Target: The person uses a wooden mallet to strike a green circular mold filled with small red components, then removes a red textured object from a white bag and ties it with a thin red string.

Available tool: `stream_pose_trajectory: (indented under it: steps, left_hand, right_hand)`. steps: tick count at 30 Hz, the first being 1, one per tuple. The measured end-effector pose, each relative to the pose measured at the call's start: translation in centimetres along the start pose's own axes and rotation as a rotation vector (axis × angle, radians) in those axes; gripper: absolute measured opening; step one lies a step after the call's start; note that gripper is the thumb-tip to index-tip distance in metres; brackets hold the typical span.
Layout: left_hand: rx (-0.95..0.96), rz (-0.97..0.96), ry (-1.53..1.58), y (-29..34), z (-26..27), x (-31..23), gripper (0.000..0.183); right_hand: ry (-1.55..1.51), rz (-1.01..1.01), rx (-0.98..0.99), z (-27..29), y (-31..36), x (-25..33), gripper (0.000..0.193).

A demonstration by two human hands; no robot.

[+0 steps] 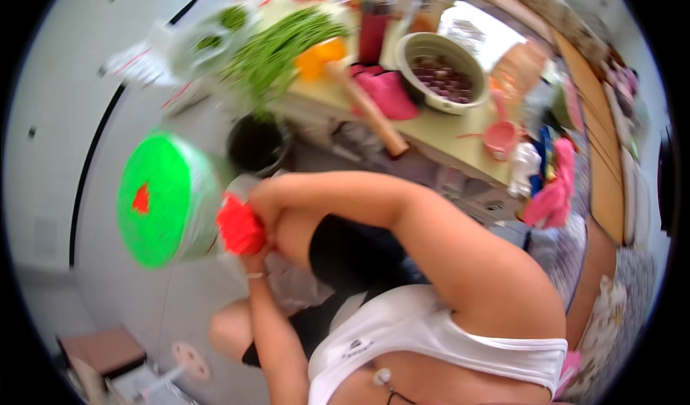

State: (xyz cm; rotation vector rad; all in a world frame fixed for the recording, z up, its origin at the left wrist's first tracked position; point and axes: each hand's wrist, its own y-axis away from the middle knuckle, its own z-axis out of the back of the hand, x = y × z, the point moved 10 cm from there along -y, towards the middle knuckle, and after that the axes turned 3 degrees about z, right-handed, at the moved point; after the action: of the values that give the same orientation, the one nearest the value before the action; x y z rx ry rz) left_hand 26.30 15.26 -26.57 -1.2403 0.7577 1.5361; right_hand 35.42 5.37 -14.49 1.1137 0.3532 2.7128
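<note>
Close together in front of my left knee, both my hands are at a bright red crumpled bundle (241, 227). My left hand (256, 260), with a thin pale bracelet at the wrist, grips it from below. From above, my right hand (264, 202) closes on it, though its fingers are blurred and partly hidden. Whitish see-through plastic (244, 186) shows beside the right hand. Just left of the bundle stands a large round roll (154, 200) with a bright green face, a red patch and a pale plastic-wrapped side.
A dark bucket (257, 145) stands beyond my hands. On the yellowish table (453, 143) lie long green stems (287, 42), an orange-headed wooden-handled tool (370, 110), pink cloth (384, 92), a tub (410, 53) of dark red pieces and a pink scoop (500, 137). Pink gloves (553, 189) hang at the right.
</note>
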Motion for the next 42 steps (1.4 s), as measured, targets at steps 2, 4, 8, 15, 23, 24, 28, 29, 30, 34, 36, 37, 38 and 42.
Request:
stream_pose_trajectory:
  steps: [2,4,8,15,23,24,28,29,30,34,36,37,38,42]
  left_hand:
    - [0.052,0.046,0.162,-0.6,-1.7,-0.5,0.068]
    - [0.111,0.145,0.313,-0.5,-4.9,-4.0,0.073]
    - [0.081,0.159,0.429,0.2,-3.8,-6.3,0.064]
    - [0.163,0.225,0.371,-0.6,-2.1,-3.5,0.072]
    - [0.230,0.307,0.335,-0.6,-1.6,0.9,0.079]
    - [0.243,0.283,0.412,-1.0,-3.3,0.0,0.080]
    - [0.273,0.259,0.522,-0.6,-3.5,-1.6,0.081]
    - [0.273,0.251,0.534,-0.6,-3.5,-2.4,0.081]
    - [0.304,0.265,0.549,-0.6,-4.1,-2.9,0.082]
    - [0.339,0.291,0.566,-0.5,-4.0,-3.0,0.085]
    - [0.304,0.298,0.543,-0.7,-3.1,-2.4,0.086]
    - [0.292,0.302,0.539,-1.0,-3.4,-2.4,0.085]
    - [0.280,0.295,0.507,-1.1,-3.0,-2.0,0.083]
    - [0.281,0.246,0.546,-1.7,-3.2,-3.5,0.078]
  right_hand:
    - [0.088,-0.001,-0.003,-0.6,-0.4,-2.5,0.078]
    - [0.029,0.006,-0.080,-1.0,0.7,-5.2,0.081]
    - [-0.069,0.033,-0.068,-0.2,0.3,-3.5,0.081]
    - [-0.186,-0.035,-0.071,1.0,2.1,-2.3,0.073]
    - [-0.343,0.086,-0.165,2.3,3.2,-3.5,0.053]
    - [-0.370,0.072,-0.240,2.1,3.8,-6.2,0.051]
    - [-0.293,-0.001,-0.177,1.8,4.3,-4.2,0.053]
    - [-0.237,-0.051,-0.180,1.8,4.5,-3.7,0.053]
    - [-0.181,-0.099,-0.178,1.8,4.7,-3.2,0.053]
    - [-0.135,-0.124,-0.174,2.6,5.1,-1.7,0.048]
    - [-0.194,-0.053,-0.183,2.8,4.4,-1.7,0.045]
    - [-0.224,-0.009,-0.187,2.7,4.3,-2.5,0.043]
    - [-0.230,-0.006,-0.184,2.8,4.3,-2.5,0.042]
    - [-0.258,-0.048,-0.222,3.1,5.0,-3.5,0.043]
